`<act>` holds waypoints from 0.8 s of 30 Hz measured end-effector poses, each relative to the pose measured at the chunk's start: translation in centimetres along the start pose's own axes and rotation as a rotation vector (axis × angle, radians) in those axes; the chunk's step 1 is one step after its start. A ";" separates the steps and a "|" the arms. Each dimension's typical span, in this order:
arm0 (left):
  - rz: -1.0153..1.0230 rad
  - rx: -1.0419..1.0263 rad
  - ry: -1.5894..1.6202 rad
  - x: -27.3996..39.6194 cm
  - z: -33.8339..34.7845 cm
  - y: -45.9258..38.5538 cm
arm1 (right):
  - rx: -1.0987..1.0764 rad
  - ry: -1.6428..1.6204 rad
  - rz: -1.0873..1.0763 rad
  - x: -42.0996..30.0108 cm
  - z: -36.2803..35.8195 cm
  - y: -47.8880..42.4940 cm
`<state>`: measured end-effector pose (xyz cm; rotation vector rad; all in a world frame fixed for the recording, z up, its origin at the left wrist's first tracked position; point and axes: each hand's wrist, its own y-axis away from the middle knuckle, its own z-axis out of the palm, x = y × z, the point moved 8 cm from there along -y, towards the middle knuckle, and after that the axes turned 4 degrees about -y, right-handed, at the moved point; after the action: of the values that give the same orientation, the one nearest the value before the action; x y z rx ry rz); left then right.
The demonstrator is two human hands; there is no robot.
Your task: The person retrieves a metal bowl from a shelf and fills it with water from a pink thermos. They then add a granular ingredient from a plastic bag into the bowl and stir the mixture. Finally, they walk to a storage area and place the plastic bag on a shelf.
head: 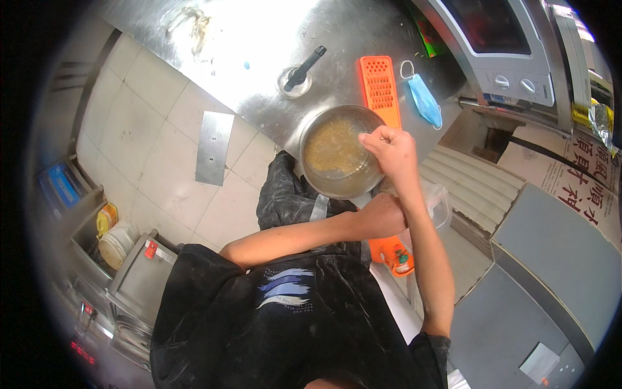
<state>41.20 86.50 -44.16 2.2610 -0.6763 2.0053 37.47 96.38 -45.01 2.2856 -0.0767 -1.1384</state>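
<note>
A round metal pot [312, 177] stands at the near edge of the steel counter, partly over my trousers, with a yellowish grainy mass in cloudy liquid inside. My right hand [393, 148] is over the pot's right rim, thumb and fingers bent together; whether they pinch anything is hidden. Beneath my right forearm, my left hand [381, 216] reaches across to the right, just below the pot. Its fingers are hidden, so its grip does not show. A clear plastic container [440, 206] and an orange packet [396, 255] lie near it.
On the steel counter [262, 34] are an orange grater [379, 90], a blue face mask [425, 102] and a black-handled object [306, 68] in a small round dish. A microwave [515, 73] stands right. A metal plate [214, 148] lies on the tiled floor; cardboard boxes [563, 175] bear writing.
</note>
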 end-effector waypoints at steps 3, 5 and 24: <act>-0.059 0.014 0.056 -0.1 -0.3 0.0 | 0.054 0.063 -0.096 -0.6 -0.4 0.4; -0.122 -0.049 0.096 -0.3 0.0 0.1 | 0.058 0.068 -0.079 -0.7 -0.6 0.6; 0.089 0.039 -0.268 2.1 -1.4 0.1 | 0.312 -0.338 -0.198 -0.2 -11.8 11.2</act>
<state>39.98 86.26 -42.00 2.5956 -0.7755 1.7803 48.32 92.68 -33.51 2.3799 -0.1719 -1.7145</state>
